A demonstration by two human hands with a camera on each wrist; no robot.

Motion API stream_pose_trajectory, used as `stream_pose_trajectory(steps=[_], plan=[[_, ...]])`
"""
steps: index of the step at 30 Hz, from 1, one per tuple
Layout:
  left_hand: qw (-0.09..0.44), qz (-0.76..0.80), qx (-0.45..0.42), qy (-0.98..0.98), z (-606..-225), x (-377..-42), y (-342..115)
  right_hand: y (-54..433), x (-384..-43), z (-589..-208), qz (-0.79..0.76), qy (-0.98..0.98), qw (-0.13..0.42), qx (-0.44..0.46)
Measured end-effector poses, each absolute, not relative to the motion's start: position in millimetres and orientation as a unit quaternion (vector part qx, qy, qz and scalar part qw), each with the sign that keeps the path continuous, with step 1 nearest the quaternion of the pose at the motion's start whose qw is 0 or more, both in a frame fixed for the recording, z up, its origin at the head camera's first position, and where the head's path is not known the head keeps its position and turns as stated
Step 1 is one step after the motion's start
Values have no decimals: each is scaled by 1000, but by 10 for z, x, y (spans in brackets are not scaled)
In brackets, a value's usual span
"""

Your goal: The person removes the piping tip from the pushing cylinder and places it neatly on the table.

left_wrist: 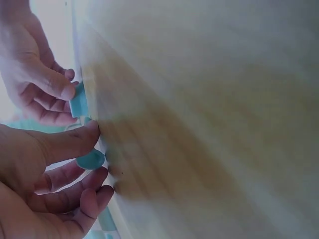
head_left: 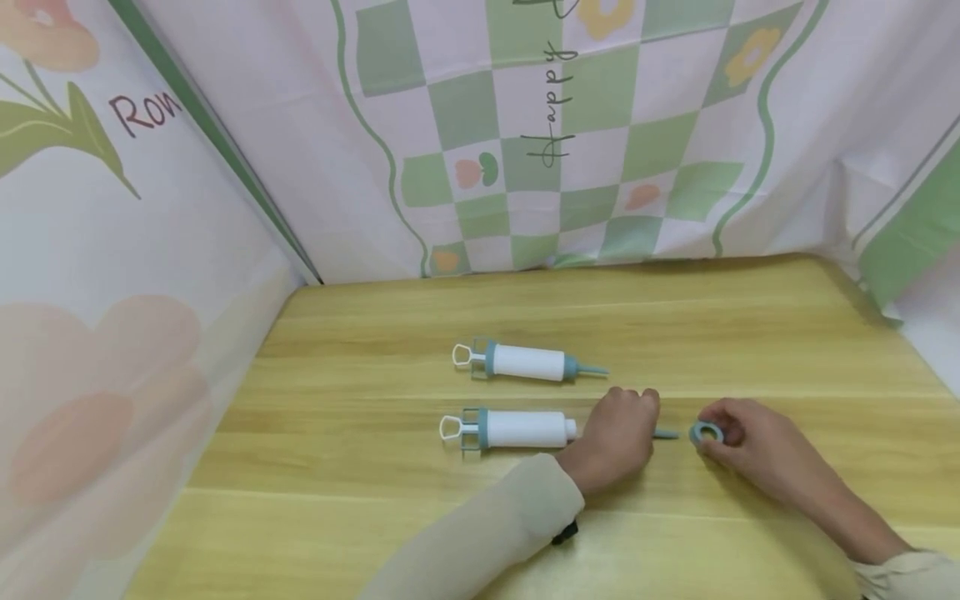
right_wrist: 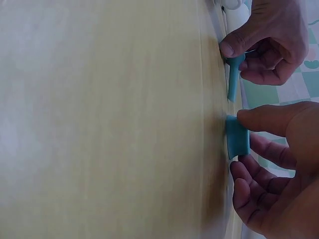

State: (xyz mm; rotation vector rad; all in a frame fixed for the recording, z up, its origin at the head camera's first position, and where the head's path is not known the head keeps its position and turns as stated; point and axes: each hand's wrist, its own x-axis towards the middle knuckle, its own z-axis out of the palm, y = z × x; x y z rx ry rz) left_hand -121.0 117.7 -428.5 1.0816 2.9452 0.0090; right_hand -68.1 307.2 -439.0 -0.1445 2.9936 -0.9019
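My left hand [head_left: 618, 437] pinches a teal nozzle [right_wrist: 233, 82] between thumb and fingers, low over the table. From above, only the nozzle's thin tip shows past that hand, pointing right. A white syringe [head_left: 525, 429] lies just left of it, with a teal collar and a white pull handle; its bare white neck faces the hand. Close to the nozzle tip, my right hand [head_left: 761, 450] grips a teal ring cap [right_wrist: 238, 137] by its rim, stood on edge at the tabletop. The right wrist view shows nozzle and ring apart.
Farther back lies a second white syringe [head_left: 528, 362], with a teal nozzle fitted on its right end. The wood-grain table [head_left: 337, 525] ends at a hanging checked cloth [head_left: 525, 125] behind. Another printed cloth [head_left: 135, 333] hangs along the left side.
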Motion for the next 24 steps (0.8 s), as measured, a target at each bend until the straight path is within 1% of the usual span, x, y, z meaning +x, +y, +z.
stream_pose_trajectory(steps=[8,15,19,24], plan=[[-6,26,349,937,-4307,-1209,1165,3034,-656,-4345,-292,956,17,-41],[-4,-4,352,936,-4276,-1181,1156,2922,-638,-4295,-279,958,-16,-57],[-7,-12,354,935,-4248,-1162,1130,2865,-640,-4254,-279,958,-20,-61],[6,-1,345,938,-4188,-1162,1069,2803,-659,-4204,-278,958,-29,-62]])
